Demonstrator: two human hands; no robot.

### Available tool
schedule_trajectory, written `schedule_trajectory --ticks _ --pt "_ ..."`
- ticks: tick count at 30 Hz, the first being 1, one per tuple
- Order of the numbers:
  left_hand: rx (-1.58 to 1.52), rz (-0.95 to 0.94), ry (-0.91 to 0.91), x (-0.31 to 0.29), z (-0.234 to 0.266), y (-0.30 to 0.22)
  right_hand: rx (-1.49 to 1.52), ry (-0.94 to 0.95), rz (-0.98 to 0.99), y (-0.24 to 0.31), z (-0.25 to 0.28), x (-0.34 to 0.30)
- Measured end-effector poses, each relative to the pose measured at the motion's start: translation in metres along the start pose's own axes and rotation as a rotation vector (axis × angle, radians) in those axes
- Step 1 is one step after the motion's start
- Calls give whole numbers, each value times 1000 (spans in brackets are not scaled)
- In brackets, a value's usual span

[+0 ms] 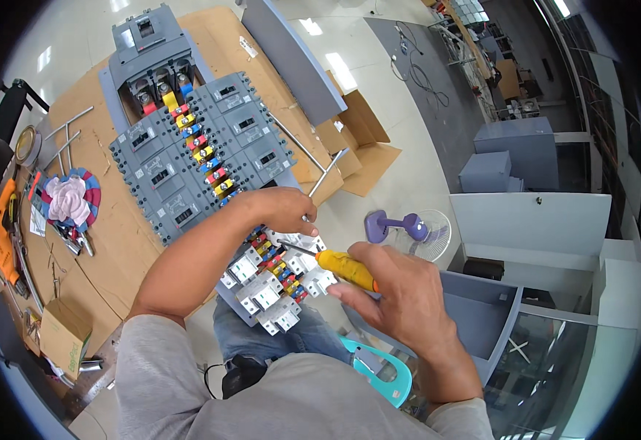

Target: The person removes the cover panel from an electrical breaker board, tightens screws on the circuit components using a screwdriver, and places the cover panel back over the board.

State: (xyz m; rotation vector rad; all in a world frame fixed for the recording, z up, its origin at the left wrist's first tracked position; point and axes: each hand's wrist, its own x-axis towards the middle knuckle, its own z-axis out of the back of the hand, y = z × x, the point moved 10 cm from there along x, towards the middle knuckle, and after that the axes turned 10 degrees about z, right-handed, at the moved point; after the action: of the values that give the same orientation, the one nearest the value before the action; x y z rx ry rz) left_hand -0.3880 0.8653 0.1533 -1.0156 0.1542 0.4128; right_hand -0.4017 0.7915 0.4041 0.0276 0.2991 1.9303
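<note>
In my right hand (405, 290) is a screwdriver with a yellow handle (346, 270), my fingers wrapped round it. Its thin shaft points left to the small white circuit breakers (260, 290), mounted in two rows along red, yellow and blue busbars (282, 273). My left hand (287, 210) is bent over the far end of these breakers, fingers curled together; what they pinch is hidden. Beyond it, large grey moulded-case breakers (160, 174) flank a line of coloured busbars (202, 152), with a bigger grey breaker (147, 37) at the far end.
Cardboard (100, 271) covers the table. To the left lie an orange tool (4, 231), a pink cloth (69, 200) and a small carton (62, 334). A purple fan (401, 226), an open cardboard box (364, 139) and a turquoise stool (394, 378) stand on the right.
</note>
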Motion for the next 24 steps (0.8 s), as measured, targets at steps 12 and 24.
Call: schedule_trajectory --ticks 12,24 --pt "111 52 0 -1 -1 -1 122 121 -25 7 -6 18" --pt "94 53 -34 3 6 -4 38 344 253 21 -17 21"
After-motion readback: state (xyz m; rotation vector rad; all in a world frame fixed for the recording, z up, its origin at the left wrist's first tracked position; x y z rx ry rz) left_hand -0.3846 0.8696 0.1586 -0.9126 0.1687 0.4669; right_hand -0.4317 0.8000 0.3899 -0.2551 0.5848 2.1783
